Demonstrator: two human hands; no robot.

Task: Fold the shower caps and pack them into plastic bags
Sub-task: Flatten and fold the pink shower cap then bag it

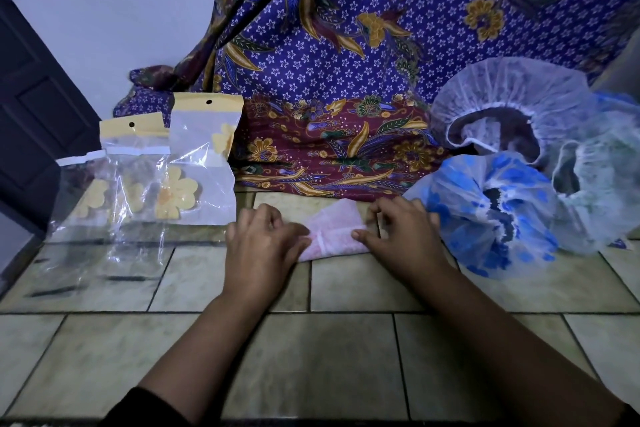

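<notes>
A pink shower cap (334, 227), folded into a small flat packet, lies on the tiled floor between my hands. My left hand (261, 245) presses its left end with curled fingers. My right hand (403, 231) pinches its right edge between thumb and fingers. Several clear plastic bags with yellow headers and yellow flower prints (194, 163) lie and lean at the left. At the right sit three unfolded caps: a blue-flowered one (491, 215), a white one (509, 104) behind it, and a pale greenish one (599, 181).
A purple and maroon batik cloth (346, 80) hangs behind the work spot and reaches the floor. A dark door (31, 108) stands at the far left beside a white wall. Beige floor tiles (311, 367) stretch toward me.
</notes>
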